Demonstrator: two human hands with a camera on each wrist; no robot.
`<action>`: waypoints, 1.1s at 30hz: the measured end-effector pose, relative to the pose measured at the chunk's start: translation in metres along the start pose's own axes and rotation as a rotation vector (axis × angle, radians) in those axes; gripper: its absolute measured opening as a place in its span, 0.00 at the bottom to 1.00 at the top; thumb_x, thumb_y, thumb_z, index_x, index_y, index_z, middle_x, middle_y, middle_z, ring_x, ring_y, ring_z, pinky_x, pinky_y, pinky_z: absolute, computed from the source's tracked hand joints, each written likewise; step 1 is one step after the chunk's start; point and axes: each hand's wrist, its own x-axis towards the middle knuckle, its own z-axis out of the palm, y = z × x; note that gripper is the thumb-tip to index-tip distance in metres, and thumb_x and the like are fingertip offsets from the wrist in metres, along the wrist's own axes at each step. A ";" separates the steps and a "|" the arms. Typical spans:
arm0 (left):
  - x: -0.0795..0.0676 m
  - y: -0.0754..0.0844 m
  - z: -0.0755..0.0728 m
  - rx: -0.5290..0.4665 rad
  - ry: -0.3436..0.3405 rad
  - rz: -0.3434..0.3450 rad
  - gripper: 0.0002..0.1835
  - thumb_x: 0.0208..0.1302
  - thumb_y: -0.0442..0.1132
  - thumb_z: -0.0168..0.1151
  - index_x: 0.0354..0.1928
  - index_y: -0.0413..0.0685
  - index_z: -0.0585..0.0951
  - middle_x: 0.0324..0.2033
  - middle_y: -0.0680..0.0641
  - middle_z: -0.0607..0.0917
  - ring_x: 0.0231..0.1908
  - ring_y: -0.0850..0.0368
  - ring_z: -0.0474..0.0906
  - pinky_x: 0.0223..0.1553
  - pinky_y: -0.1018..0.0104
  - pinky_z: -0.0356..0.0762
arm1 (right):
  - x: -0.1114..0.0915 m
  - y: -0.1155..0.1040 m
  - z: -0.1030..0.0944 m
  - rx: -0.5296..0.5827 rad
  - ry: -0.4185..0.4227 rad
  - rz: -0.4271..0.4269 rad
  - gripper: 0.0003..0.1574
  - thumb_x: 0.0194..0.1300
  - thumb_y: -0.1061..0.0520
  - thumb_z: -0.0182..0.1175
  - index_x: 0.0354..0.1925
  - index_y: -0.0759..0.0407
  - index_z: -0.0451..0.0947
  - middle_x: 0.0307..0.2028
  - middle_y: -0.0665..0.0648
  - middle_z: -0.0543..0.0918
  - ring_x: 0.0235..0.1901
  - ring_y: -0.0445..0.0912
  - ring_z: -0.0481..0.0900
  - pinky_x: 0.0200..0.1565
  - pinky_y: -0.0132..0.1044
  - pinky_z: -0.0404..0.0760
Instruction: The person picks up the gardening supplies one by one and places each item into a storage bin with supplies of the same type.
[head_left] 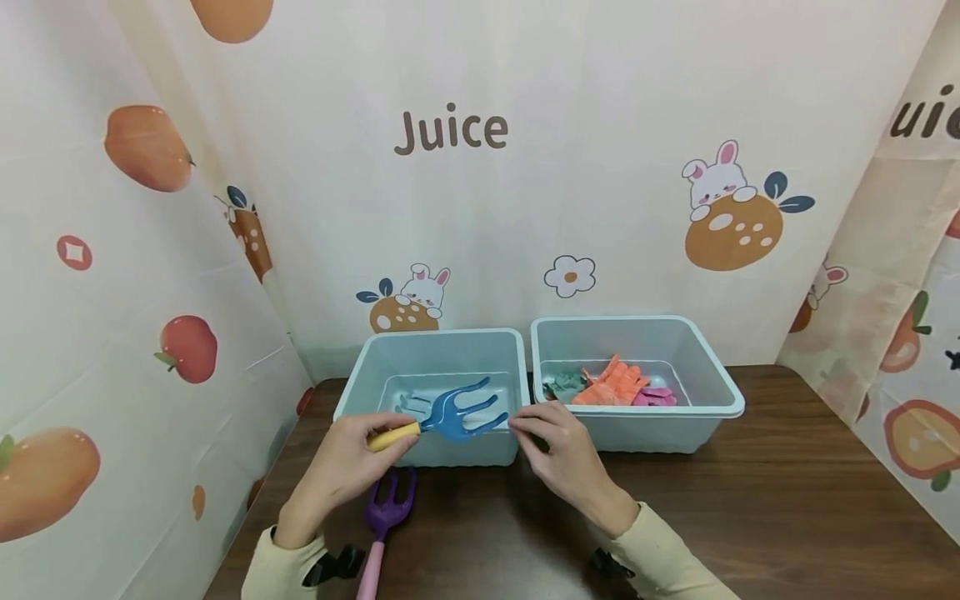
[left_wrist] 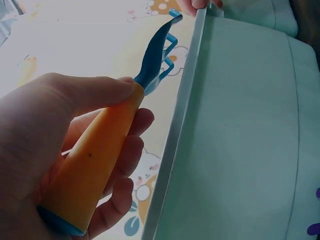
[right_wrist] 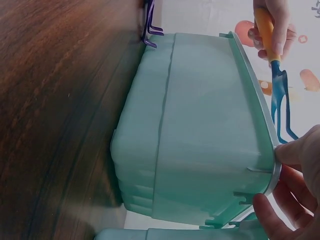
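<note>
My left hand [head_left: 352, 458] grips the yellow handle of a blue-tined garden hand fork [head_left: 457, 414]. The fork is held above the front rim of the left pale-green bin [head_left: 480, 450], its tines pointing right. At that bin's front right corner, my right hand [head_left: 558, 450] pinches the rim with thumb and fingers, close to the tine tips. A purple hand fork [head_left: 388, 508] with a pink handle lies on the table in front of the bin, beside my left wrist. Faint pale blue-grey shapes [head_left: 412, 403] show inside the left bin; their kind is unclear.
A second pale-green bin [head_left: 645, 425] stands close by on the right. Inside it lie orange gloves [head_left: 617, 382], a green crumpled item [head_left: 566, 385] and a pink one [head_left: 656, 397]. Both bins stand on the dark wooden table [head_left: 787, 500], with a printed curtain [head_left: 630, 108] behind.
</note>
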 end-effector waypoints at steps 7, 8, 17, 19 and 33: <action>0.002 -0.001 0.000 0.030 0.031 0.011 0.10 0.64 0.40 0.78 0.47 0.53 0.93 0.39 0.54 0.93 0.29 0.68 0.77 0.30 0.71 0.77 | 0.002 -0.001 0.000 0.012 0.001 -0.007 0.16 0.57 0.67 0.79 0.44 0.57 0.93 0.45 0.51 0.92 0.47 0.45 0.86 0.59 0.56 0.85; 0.003 -0.001 0.001 0.034 0.039 0.010 0.10 0.64 0.40 0.78 0.47 0.53 0.93 0.39 0.54 0.93 0.28 0.68 0.77 0.29 0.71 0.77 | 0.002 -0.001 0.000 0.015 0.003 -0.010 0.16 0.57 0.68 0.79 0.44 0.58 0.93 0.45 0.51 0.92 0.47 0.45 0.86 0.59 0.57 0.85; 0.011 -0.006 0.006 0.023 0.035 -0.033 0.11 0.65 0.44 0.78 0.49 0.55 0.93 0.41 0.55 0.93 0.31 0.65 0.78 0.32 0.71 0.78 | 0.002 -0.003 -0.001 0.016 -0.004 0.000 0.16 0.56 0.68 0.80 0.44 0.57 0.93 0.45 0.50 0.91 0.47 0.45 0.86 0.59 0.55 0.86; 0.014 -0.008 0.006 0.019 0.032 -0.027 0.11 0.66 0.44 0.77 0.49 0.54 0.93 0.41 0.54 0.94 0.32 0.65 0.79 0.32 0.71 0.78 | 0.003 -0.003 -0.001 0.012 -0.001 0.002 0.16 0.56 0.68 0.80 0.44 0.57 0.93 0.45 0.50 0.91 0.47 0.45 0.86 0.58 0.53 0.86; 0.033 -0.011 0.007 0.045 0.007 -0.027 0.13 0.67 0.44 0.76 0.52 0.52 0.92 0.47 0.51 0.94 0.39 0.59 0.82 0.39 0.70 0.78 | 0.000 -0.002 0.000 -0.006 0.018 -0.021 0.16 0.56 0.68 0.80 0.43 0.58 0.93 0.45 0.50 0.91 0.47 0.45 0.86 0.58 0.56 0.86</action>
